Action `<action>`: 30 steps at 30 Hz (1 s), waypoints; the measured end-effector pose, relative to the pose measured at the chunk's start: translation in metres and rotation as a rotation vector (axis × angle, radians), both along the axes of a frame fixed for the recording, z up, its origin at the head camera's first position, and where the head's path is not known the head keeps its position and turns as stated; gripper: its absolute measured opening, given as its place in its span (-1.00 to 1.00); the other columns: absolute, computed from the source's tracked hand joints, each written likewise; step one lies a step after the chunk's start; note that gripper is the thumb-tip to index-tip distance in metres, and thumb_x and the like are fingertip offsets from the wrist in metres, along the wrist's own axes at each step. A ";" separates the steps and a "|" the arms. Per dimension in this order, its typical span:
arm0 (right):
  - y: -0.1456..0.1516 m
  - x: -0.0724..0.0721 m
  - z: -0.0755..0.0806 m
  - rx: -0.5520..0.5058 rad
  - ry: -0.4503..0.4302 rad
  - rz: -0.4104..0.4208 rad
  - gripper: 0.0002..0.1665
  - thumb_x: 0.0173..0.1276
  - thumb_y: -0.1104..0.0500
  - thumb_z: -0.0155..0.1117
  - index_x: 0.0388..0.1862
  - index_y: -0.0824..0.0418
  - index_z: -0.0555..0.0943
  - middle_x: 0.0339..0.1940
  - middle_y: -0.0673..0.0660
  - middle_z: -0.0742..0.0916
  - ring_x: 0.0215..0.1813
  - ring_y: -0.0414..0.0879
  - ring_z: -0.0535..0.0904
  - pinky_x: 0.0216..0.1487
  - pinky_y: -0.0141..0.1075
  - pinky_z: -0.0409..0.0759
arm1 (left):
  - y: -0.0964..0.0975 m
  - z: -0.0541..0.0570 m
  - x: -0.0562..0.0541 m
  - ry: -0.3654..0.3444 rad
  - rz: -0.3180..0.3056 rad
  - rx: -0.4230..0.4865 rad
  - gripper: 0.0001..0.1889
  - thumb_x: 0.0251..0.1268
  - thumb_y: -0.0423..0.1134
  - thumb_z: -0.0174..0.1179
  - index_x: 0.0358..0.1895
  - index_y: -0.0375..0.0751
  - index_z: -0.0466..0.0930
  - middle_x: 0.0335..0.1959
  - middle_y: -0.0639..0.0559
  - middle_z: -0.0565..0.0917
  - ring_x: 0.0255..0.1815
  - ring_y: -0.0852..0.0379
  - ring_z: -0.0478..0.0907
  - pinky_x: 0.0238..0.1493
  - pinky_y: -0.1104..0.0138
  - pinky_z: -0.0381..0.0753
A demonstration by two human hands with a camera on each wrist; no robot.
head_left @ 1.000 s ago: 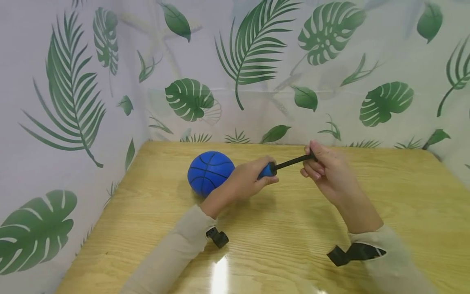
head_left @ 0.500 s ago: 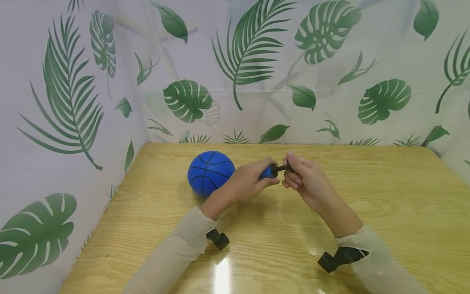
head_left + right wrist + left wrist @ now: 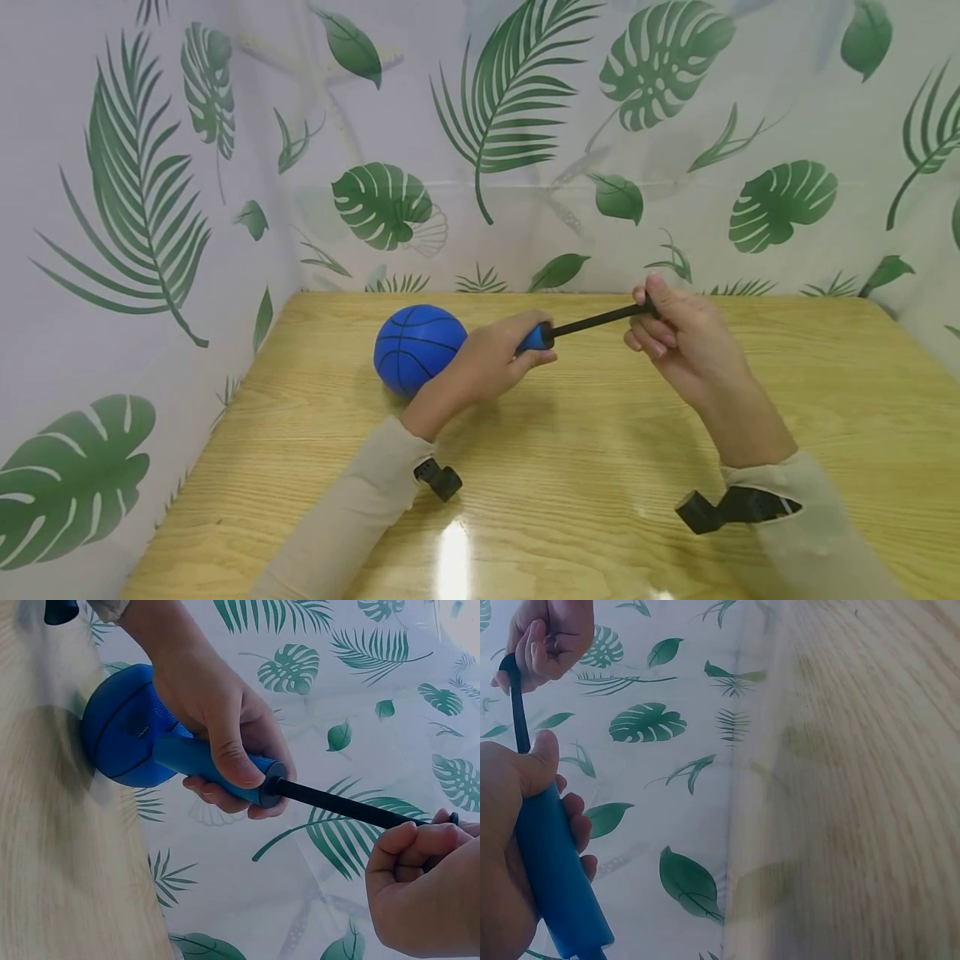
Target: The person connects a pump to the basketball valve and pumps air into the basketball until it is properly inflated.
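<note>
A blue basketball (image 3: pixel 420 348) with black lines sits at the left of the table. My left hand (image 3: pixel 491 358) curls round the blue barrel of a hand pump (image 3: pixel 206 769), seen at length in the left wrist view. The barrel's far end points at the ball and overlaps it in the right wrist view; whether a needle is in the ball cannot be seen. The pump's black rod (image 3: pixel 600 320) is drawn well out of the barrel. Its end handle is pinched between thumb and curled fingers of my right hand (image 3: pixel 686 342), higher and to the right.
The wooden table (image 3: pixel 570 500) spreads under both arms. A white leaf-print cloth (image 3: pixel 517 233) stands along its back and left edges. Black cameras (image 3: pixel 442 479) are strapped on both wrists.
My right hand pushed the rod leftward nearly into the barrel, then drew it back out to the right and up. The left hand, barrel and ball shifted slightly left.
</note>
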State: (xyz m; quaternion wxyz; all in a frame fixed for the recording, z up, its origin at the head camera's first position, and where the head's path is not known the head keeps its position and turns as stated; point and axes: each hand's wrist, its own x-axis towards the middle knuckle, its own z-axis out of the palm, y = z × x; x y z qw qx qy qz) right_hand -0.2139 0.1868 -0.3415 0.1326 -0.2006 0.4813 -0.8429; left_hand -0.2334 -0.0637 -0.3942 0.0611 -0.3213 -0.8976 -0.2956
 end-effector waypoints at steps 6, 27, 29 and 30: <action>-0.010 0.001 -0.010 0.085 0.041 -0.020 -0.57 0.66 0.02 -0.06 -0.35 0.18 0.60 -0.68 0.07 0.11 -0.63 -0.05 0.03 -0.38 -0.38 0.39 | 0.003 -0.001 0.001 0.027 0.002 -0.018 -0.60 0.52 0.00 0.18 0.26 -0.09 0.48 -0.13 0.05 0.66 -0.24 0.14 0.56 -0.19 0.26 0.54; -0.032 0.003 -0.033 0.334 -0.051 -0.047 -0.62 0.63 -0.11 -0.01 -0.31 0.07 0.53 -0.73 -0.08 0.29 -0.65 -0.19 0.25 -0.28 -0.35 0.44 | 0.006 -0.003 0.005 0.005 -0.030 -0.027 -0.59 0.53 0.02 0.15 0.27 -0.08 0.46 -0.09 0.06 0.67 -0.24 0.15 0.56 -0.19 0.31 0.52; -0.025 0.001 -0.027 0.285 -0.035 -0.035 -0.62 0.65 -0.09 -0.04 -0.31 0.07 0.53 -0.72 -0.04 0.23 -0.65 -0.15 0.18 -0.29 -0.35 0.42 | 0.005 -0.002 0.004 -0.006 -0.011 -0.025 -0.59 0.53 0.03 0.15 0.28 -0.07 0.46 -0.10 0.07 0.66 -0.24 0.14 0.56 -0.19 0.29 0.52; -0.021 0.000 -0.024 0.256 -0.024 -0.033 -0.62 0.65 -0.09 -0.05 -0.31 0.08 0.53 -0.72 -0.02 0.19 -0.65 -0.13 0.14 -0.30 -0.36 0.40 | 0.004 -0.002 0.003 -0.008 0.000 -0.025 -0.58 0.53 0.03 0.15 0.29 -0.06 0.46 -0.12 0.07 0.66 -0.24 0.14 0.56 -0.19 0.27 0.52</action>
